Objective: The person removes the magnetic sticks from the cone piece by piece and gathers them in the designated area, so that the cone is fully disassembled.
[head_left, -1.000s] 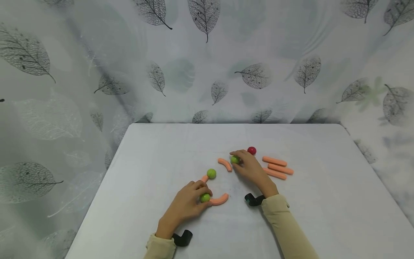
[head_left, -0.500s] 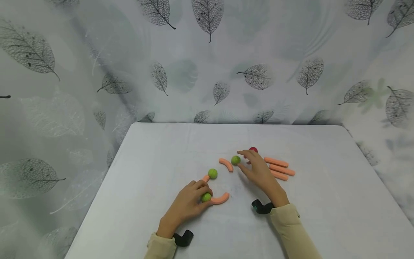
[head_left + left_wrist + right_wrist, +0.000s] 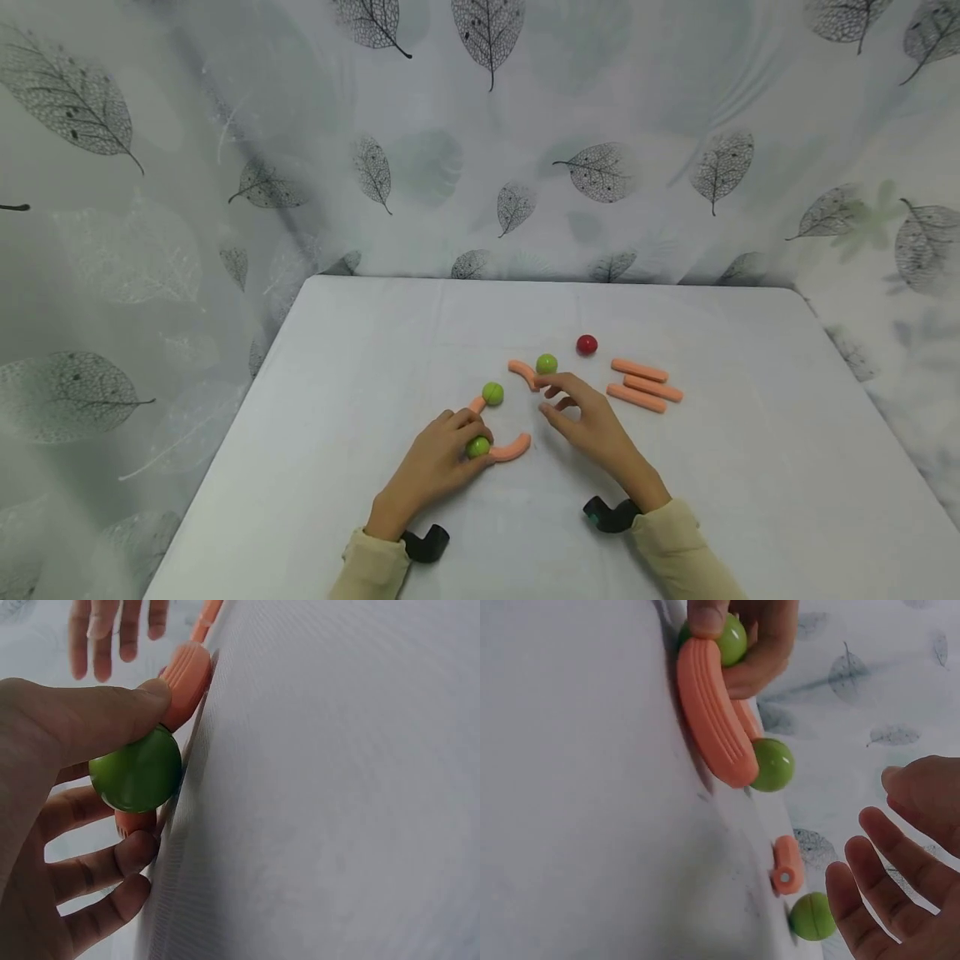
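In the head view my left hand (image 3: pixel 442 454) holds a green ball (image 3: pixel 477 447) between thumb and fingers, down on the table. A curved orange stick (image 3: pixel 512 447) with a grooved side runs right from that ball; the left thumb (image 3: pixel 707 619) lies at its near end in the right wrist view. Behind the left fingers, another orange piece (image 3: pixel 477 404) meets a second green ball (image 3: pixel 492 393). My right hand (image 3: pixel 588 421) hovers with parted, slightly bent fingers and nothing in them. Just beyond its fingertips are a third green ball (image 3: pixel 547 364) and a short curved orange stick (image 3: pixel 522 373).
A red ball (image 3: pixel 587 344) lies farther back on the white table (image 3: pixel 360 358). To the right of my right hand lie three straight orange sticks (image 3: pixel 645 387), side by side. A leaf-patterned curtain (image 3: pixel 420 200) hangs behind the table. Each wrist wears a black camera mount (image 3: pixel 426 544).
My right hand has let go of the far green ball, opened and drawn back toward me, uncovering the red ball. My left hand keeps its hold on the near green ball.
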A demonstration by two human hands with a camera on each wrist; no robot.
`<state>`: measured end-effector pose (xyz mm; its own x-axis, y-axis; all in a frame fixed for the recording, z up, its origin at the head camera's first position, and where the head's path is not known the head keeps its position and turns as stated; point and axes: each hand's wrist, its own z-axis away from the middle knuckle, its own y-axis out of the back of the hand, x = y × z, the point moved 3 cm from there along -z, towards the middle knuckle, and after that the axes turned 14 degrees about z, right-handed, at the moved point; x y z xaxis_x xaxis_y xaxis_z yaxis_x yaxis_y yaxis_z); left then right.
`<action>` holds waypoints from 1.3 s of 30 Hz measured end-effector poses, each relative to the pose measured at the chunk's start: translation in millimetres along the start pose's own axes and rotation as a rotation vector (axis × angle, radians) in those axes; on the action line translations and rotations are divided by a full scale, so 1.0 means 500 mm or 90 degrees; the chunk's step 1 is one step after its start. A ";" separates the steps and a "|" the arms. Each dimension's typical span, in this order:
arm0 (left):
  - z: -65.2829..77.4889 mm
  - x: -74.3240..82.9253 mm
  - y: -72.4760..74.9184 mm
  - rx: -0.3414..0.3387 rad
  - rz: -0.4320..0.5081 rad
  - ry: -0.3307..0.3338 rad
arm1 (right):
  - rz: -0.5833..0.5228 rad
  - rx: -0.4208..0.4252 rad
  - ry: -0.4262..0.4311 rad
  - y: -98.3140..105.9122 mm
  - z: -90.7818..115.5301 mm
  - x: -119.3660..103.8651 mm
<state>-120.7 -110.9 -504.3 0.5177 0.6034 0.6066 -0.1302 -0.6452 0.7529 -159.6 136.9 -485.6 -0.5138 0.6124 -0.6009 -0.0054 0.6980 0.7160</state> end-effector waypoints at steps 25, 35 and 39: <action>-0.002 -0.006 -0.005 0.036 0.003 -0.013 | -0.005 -0.129 0.041 -0.091 0.043 0.008; -0.001 -0.006 -0.005 0.037 -0.011 -0.017 | 0.023 -0.131 0.071 -0.089 0.041 0.000; -0.002 -0.004 -0.002 0.041 -0.013 -0.023 | 0.016 -0.130 0.072 -0.088 0.041 0.000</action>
<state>-122.3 -111.0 -506.0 0.5503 0.6003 0.5803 -0.0644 -0.6625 0.7463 -141.6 113.7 -524.5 -0.6081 0.5753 -0.5470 -0.1595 0.5865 0.7941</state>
